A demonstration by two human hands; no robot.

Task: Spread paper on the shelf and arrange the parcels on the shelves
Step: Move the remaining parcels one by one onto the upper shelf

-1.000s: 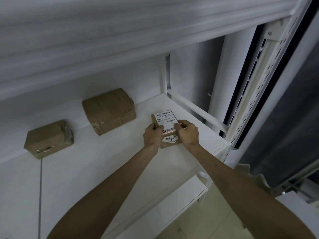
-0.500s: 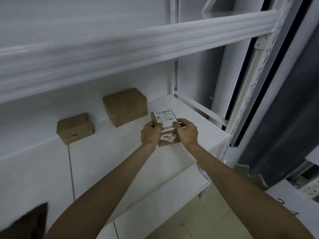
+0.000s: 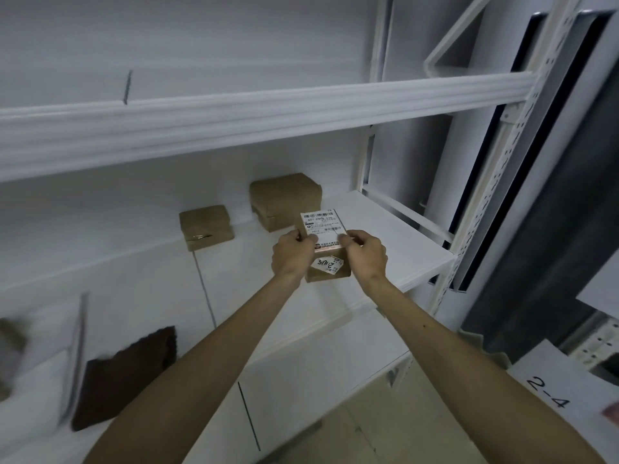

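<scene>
**Fig. Parcel held at the middle shelf.** Your view has drawn back since the earlier frame, and the labelled parcel (image 3: 327, 250) now overlaps the near corner of the larger brown parcel (image 3: 284, 199).

Your left grip (image 3: 292, 254) and right grip (image 3: 366, 256) each curl round one side of the labelled parcel, over the right part of the middle shelf (image 3: 395, 249); you cannot tell whether it touches the board. A smaller brown parcel (image 3: 205, 226) stands at the back, left of the larger one and apart from it.

White board marked "2-4" (image 3: 549, 391) at lower right, pinkish blurred scrap (image 3: 612, 411) at its right edge. Beige tiled floor (image 3: 355, 433) at bottom centre. Dark grey panel (image 3: 552, 236) along right side.
</scene>
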